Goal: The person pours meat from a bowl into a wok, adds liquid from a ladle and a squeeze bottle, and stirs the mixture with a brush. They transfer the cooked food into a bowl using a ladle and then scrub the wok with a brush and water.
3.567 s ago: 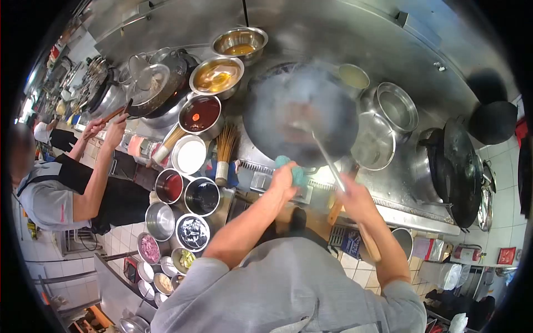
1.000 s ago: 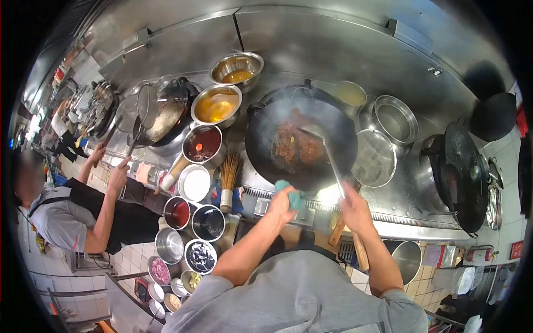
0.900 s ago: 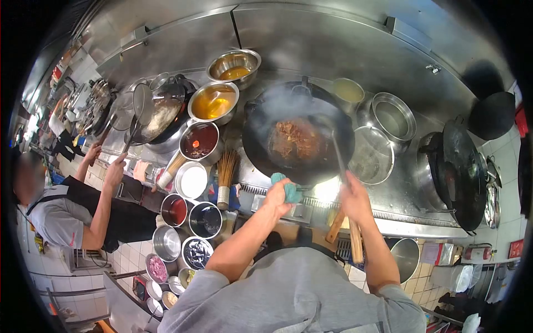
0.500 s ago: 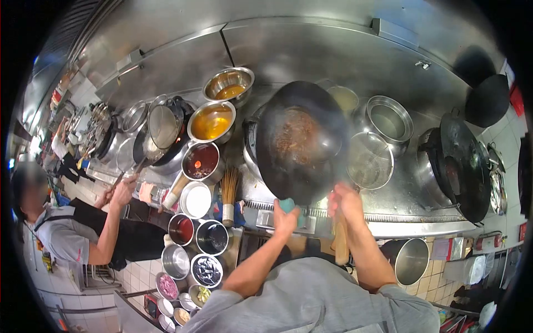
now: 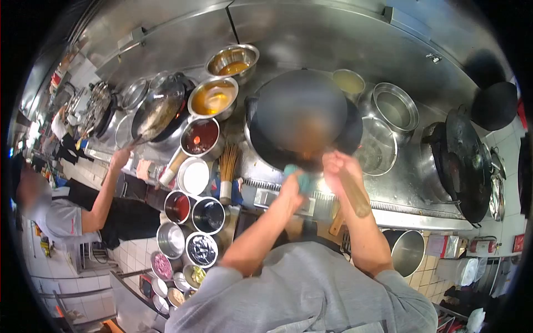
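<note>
A dark wok (image 5: 300, 105), blurred by motion, is over the burner in front of me, its far side raised. Brown food (image 5: 311, 133) smears along its near inner side. My left hand (image 5: 291, 190) is closed round a folded teal cloth (image 5: 302, 180) at the near rim, gripping the wok through it. Just right of it, my right hand (image 5: 340, 166) is wrapped round the wooden handle (image 5: 355, 197) of a ladle, which slants back over my forearm. The ladle's bowl is lost in the blur inside the wok.
Left of the wok stand bowls of amber liquid (image 5: 214, 100), a pot of red sauce (image 5: 200, 137), a bamboo brush (image 5: 227, 172) and several seasoning pots. On the right are a wire strainer (image 5: 377, 147), a metal pot (image 5: 395, 108) and another wok (image 5: 469, 161). A co-worker (image 5: 72, 208) cooks at the left.
The wok has moved away from me and now blurs, with its food smeared toward the near side. Both hands have moved up and forward. The ladle's handle has swung toward my right forearm.
</note>
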Demonstrator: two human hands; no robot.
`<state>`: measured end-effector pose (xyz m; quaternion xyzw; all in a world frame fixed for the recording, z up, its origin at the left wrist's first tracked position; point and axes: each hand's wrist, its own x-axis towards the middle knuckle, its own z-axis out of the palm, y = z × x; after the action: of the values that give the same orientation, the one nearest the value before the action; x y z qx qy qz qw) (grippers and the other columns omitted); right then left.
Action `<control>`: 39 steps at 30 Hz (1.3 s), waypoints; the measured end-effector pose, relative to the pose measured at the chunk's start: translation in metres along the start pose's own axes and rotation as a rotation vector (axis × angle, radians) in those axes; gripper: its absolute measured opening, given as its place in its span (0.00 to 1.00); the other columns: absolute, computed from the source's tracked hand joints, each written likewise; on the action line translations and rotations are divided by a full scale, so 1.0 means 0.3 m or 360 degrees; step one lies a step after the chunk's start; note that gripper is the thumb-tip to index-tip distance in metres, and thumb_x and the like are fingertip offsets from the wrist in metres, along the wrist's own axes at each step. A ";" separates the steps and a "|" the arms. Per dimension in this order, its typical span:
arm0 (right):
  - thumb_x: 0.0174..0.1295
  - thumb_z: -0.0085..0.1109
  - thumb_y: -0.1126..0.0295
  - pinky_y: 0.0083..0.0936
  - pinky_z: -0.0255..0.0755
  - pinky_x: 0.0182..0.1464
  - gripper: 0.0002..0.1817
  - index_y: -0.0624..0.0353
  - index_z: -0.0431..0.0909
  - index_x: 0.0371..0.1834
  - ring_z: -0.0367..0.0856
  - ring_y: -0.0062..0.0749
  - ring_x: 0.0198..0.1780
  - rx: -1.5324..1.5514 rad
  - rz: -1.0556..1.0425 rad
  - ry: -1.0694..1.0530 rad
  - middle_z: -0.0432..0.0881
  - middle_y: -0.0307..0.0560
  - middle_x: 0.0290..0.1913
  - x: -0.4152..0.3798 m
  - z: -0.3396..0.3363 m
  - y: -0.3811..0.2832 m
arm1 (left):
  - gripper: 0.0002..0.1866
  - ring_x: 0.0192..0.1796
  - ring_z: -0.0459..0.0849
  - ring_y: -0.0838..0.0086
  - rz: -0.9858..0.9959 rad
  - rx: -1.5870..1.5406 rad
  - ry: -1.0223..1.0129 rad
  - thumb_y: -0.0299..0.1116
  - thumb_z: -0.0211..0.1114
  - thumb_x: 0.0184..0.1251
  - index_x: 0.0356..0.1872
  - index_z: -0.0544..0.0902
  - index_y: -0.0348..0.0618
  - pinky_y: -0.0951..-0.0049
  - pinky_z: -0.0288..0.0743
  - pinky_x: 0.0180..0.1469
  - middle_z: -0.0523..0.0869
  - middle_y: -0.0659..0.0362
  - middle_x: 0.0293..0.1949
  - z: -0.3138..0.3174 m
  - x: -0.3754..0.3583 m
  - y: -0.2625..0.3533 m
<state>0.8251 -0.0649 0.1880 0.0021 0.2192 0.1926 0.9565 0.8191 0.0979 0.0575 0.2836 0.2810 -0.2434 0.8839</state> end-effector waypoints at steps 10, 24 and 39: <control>0.83 0.45 0.68 0.22 0.64 0.23 0.08 0.60 0.62 0.44 0.68 0.20 0.21 -0.0201 0.0007 0.0132 0.73 0.44 0.35 -0.154 -0.024 -0.104 | 0.01 0.37 0.85 0.62 -0.0015 0.0014 0.0199 0.30 0.61 0.71 0.40 0.79 0.47 0.56 0.83 0.38 0.84 0.57 0.37 -0.039 -0.145 0.103; 0.83 0.44 0.61 0.22 0.60 0.19 0.13 0.55 0.72 0.41 0.66 0.19 0.19 -0.0641 -0.0260 0.0617 0.71 0.34 0.24 -0.274 0.121 0.110 | 0.29 0.47 0.85 0.62 0.1531 0.1553 0.0314 0.28 0.71 0.56 0.60 0.72 0.37 0.64 0.79 0.56 0.85 0.51 0.47 -0.220 -0.039 -0.018; 0.83 0.46 0.64 0.21 0.64 0.20 0.06 0.49 0.63 0.47 0.68 0.18 0.19 -0.0480 -0.0041 0.0124 0.76 0.40 0.31 -0.167 -0.109 -0.036 | 0.05 0.40 0.82 0.64 0.0004 -0.0029 0.0140 0.27 0.61 0.69 0.42 0.78 0.50 0.57 0.78 0.40 0.83 0.59 0.38 0.016 -0.050 0.018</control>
<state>0.7737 -0.0960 0.1785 -0.1519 0.2249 0.2109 0.9391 0.8131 0.1027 0.0724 0.2863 0.3215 -0.2270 0.8736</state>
